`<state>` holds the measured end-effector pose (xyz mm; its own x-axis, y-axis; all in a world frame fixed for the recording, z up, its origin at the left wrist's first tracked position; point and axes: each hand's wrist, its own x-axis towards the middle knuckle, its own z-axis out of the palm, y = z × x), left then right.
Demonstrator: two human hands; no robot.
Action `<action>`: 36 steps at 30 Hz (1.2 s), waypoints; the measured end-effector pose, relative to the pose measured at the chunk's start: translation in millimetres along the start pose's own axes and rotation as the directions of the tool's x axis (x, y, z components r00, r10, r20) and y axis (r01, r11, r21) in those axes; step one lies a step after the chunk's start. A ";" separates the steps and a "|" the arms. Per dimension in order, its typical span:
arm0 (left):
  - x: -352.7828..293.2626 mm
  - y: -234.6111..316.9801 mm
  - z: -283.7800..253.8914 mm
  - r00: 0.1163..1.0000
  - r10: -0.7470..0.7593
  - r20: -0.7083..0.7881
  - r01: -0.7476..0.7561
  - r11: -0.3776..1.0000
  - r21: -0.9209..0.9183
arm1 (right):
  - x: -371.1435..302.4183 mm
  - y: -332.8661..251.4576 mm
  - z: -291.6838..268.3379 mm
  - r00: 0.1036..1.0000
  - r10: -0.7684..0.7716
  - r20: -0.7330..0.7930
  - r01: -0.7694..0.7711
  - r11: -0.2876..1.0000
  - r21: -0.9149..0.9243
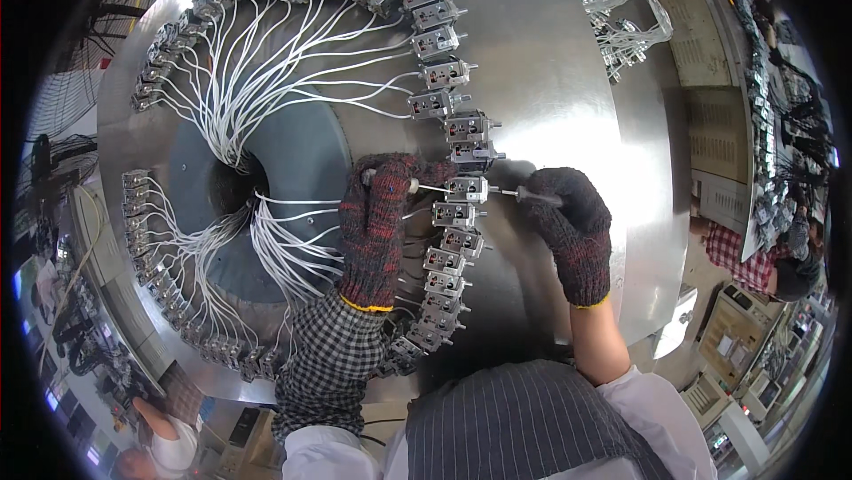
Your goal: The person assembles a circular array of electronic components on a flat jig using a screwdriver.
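Small silver metal units with white wires stand in a ring on a round metal table. One unit lies between my two gloved hands. My left hand, in a dark red-and-black knit glove, is closed around a pale cylindrical piece. From that piece a thin light rod or wire reaches the unit's left side. At the unit's right side, my right hand, gloved alike, grips a dark-handled tool like a screwdriver. Its thin shaft lines up with the unit's short spindle; whether they touch I cannot tell.
A grey disc with a dark central hole gathers the wires. More wired units lie at the far right of the table. Metal cabinets stand beyond it. Other people are at the lower left and the right.
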<state>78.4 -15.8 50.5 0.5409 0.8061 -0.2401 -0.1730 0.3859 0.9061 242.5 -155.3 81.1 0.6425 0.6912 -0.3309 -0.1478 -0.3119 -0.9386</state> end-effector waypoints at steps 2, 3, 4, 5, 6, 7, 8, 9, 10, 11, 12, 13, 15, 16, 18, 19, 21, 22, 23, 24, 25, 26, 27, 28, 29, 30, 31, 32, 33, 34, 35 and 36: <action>-0.7 -0.5 0.5 0.999 -0.021 -0.036 0.020 1.000 -0.016 | 0.8 5.4 -1.0 0.992 -0.124 0.021 0.125 0.991 -0.040; -1.2 -1.7 -0.3 0.999 -0.020 -0.038 0.019 1.000 -0.015 | 2.0 9.1 -1.5 0.992 -0.124 0.024 0.125 0.991 -0.039; -1.7 -4.4 -1.6 0.999 -0.016 -0.031 0.013 0.997 -0.082 | 3.6 13.1 -2.1 0.982 -0.184 0.040 0.186 0.981 -0.048; -2.3 -5.6 -2.3 1.000 -0.011 -0.023 0.007 0.989 -0.148 | 4.3 14.8 -2.1 0.968 -0.242 0.057 0.245 0.968 -0.056; -2.3 -3.0 0.2 1.000 -0.011 -0.023 0.008 0.989 -0.149 | 3.9 12.4 -0.3 0.968 -0.242 0.057 0.246 0.968 -0.057; -2.3 2.0 4.7 0.999 -0.026 -0.026 0.022 0.988 -0.154 | 3.1 7.2 3.0 0.982 -0.187 0.027 0.187 0.982 0.002; -2.5 4.6 7.1 0.999 -0.042 -0.029 0.036 0.986 -0.160 | 2.5 1.7 4.6 0.992 -0.128 -0.001 0.128 0.990 0.063; -4.2 4.1 5.0 0.999 -0.039 -0.034 0.033 0.987 -0.157 | 2.5 -4.3 4.6 0.992 -0.129 0.004 0.128 0.990 0.066; -6.1 2.2 2.1 0.998 -0.046 -0.043 0.040 0.988 -0.148 | 2.6 -10.8 3.5 0.999 0.042 0.021 -0.043 0.997 0.064; -7.8 1.6 -0.3 0.997 -0.054 -0.052 0.047 0.989 -0.138 | 2.5 -13.6 3.5 0.977 0.212 0.037 -0.214 0.975 0.057; -7.6 2.2 -0.1 0.997 -0.054 -0.049 0.046 0.989 -0.140 | 1.6 -13.6 3.2 0.977 0.210 0.035 -0.212 0.976 0.056; -7.2 3.2 0.0 0.989 -0.123 -0.086 0.114 0.989 -0.095 | 0.0 -12.6 3.3 0.985 0.171 0.030 -0.172 0.982 0.073; -8.0 3.2 -1.7 0.974 -0.188 -0.125 0.183 0.982 -0.052 | -0.8 -7.3 3.1 0.991 0.130 0.024 -0.132 0.987 0.089; -9.3 1.3 -3.9 0.975 -0.186 -0.124 0.184 0.982 -0.031 | -0.1 -1.3 2.9 0.999 -0.021 0.032 0.019 0.999 0.041; -11.1 3.1 -2.7 0.975 -0.185 -0.124 0.185 0.983 -0.010 | 1.8 5.5 0.8 0.984 -0.170 0.048 0.170 0.985 -0.007; -11.4 8.1 1.3 0.978 -0.183 -0.103 0.182 0.983 -0.020 | 3.0 7.6 -1.4 0.980 -0.193 0.059 0.194 0.981 -0.017; -14.4 9.1 2.9 0.980 -0.181 -0.081 0.179 0.983 -0.031 | 2.3 7.1 -2.2 0.974 -0.216 0.069 0.218 0.976 -0.026; -17.6 6.1 1.3 0.989 -0.098 -0.112 0.093 0.994 -0.052 | -1.0 4.1 -1.3 0.987 -0.157 0.034 0.157 0.988 0.002; -20.6 3.5 -0.1 0.989 -0.016 -0.144 0.006 0.997 -0.071 | -4.6 2.5 -0.8 0.995 -0.096 0.000 0.096 0.995 0.031; -24.0 2.3 -2.8 0.990 -0.018 -0.143 0.007 0.997 -0.071 | -9.4 2.8 -1.9 0.995 -0.095 -0.001 0.095 0.995 0.031; -27.1 1.8 -6.9 0.988 -0.076 -0.135 0.060 0.991 -0.121 | -14.5 3.3 -4.0 1.000 -0.027 0.001 0.027 0.999 0.036; -28.6 0.6 -10.2 0.983 -0.135 -0.125 0.113 0.979 -0.170 | -18.4 4.1 -5.0 0.999 0.042 0.004 -0.042 0.998 0.042; -28.7 -1.2 -12.5 0.983 -0.135 -0.124 0.114 0.979 -0.169 | -21.5 6.4 -4.1 0.999 0.042 0.003 -0.042 0.998 0.043; -27.8 -3.4 -14.6 0.988 -0.124 -0.088 0.111 0.984 -0.143 | -24.3 10.8 -2.5 0.999 -0.039 0.029 0.038 0.999 0.026; -27.2 -4.1 -15.7 0.992 -0.113 -0.052 0.107 0.987 -0.116 | -26.1 12.9 -0.6 0.991 -0.120 0.055 0.119 0.993 0.011; -26.1 -1.4 -12.4 0.992 -0.115 -0.052 0.108 0.987 -0.117 | -26.3 12.2 1.6 0.991 -0.119 0.055 0.119 0.993 0.011; -24.9 4.5 -6.3 0.993 -0.118 -0.026 0.112 0.980 -0.164 | -26.3 10.3 4.2 0.993 -0.106 0.049 0.105 0.994 0.021; -24.3 7.4 -3.0 0.993 -0.120 -0.001 0.117 0.970 -0.211 | -26.1 9.4 5.6 0.995 -0.092 0.043 0.091 0.995 0.033; -23.9 6.8 -3.1 0.993 -0.120 0.001 0.117 0.970 -0.212 | -25.1 10.3 5.3 0.995 -0.093 0.042 0.092 0.995 0.032; -23.4 5.9 -3.6 0.989 -0.148 0.008 0.145 0.956 -0.253 | -23.6 11.5 4.9 0.993 -0.108 0.054 0.110 0.993 -0.034; -22.9 4.8 -4.3 0.984 -0.175 0.016 0.172 0.940 -0.295 | -22.7 12.4 4.5 0.990 -0.122 0.066 0.129 0.987 -0.100; -23.3 3.8 -6.5 0.984 -0.176 0.016 0.172 0.940 -0.294 | -23.6 9.0 5.2 0.990 -0.122 0.066 0.128 0.987 -0.100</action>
<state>59.8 -30.1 57.3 0.5759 0.7185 -0.3899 -0.3115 0.6338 0.7080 222.1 -171.0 79.9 0.6047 0.7657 -0.2194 0.0116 -0.2839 -0.9588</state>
